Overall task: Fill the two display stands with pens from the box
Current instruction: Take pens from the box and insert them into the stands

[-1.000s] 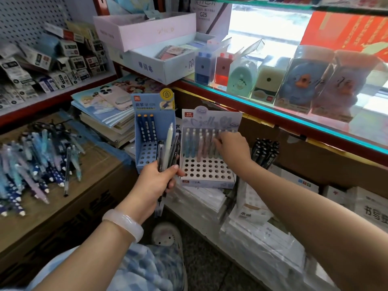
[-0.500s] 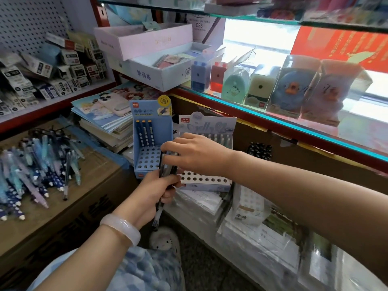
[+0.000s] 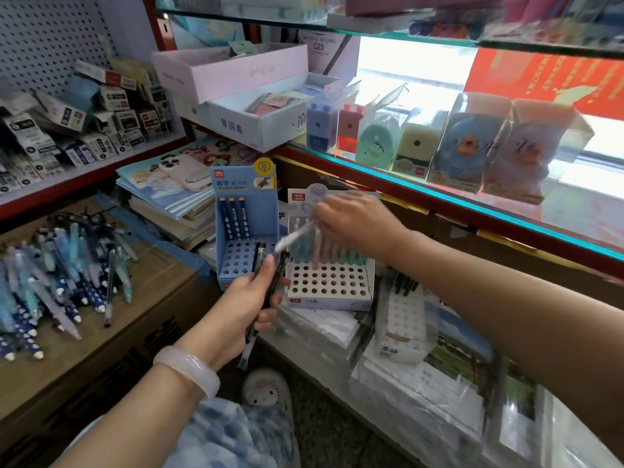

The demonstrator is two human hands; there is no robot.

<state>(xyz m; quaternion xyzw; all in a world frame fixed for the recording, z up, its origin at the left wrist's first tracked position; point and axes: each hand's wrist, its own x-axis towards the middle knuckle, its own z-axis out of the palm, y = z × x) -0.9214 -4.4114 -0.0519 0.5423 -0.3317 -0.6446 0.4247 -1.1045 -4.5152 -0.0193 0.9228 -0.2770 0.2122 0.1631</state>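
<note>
Holding white pen [image 3: 295,236] pinched in right hand [image 3: 358,219], we hover it, blurred, over white stand [image 3: 329,282]. Left hand [image 3: 251,298] grips dark pens [image 3: 270,282] in fist, in front of blue stand [image 3: 244,231]. White stand: one back row of pastel pens, most holes bare. Blue stand: three pens at back. Loose pens [image 3: 50,275] heaped on cardboard box [image 3: 148,298] at left. Risks, we judge: tilted pen misses hole or knocks standing row; light stand tips on slick wrapped stacks; bundle slips from left fist.
</note>
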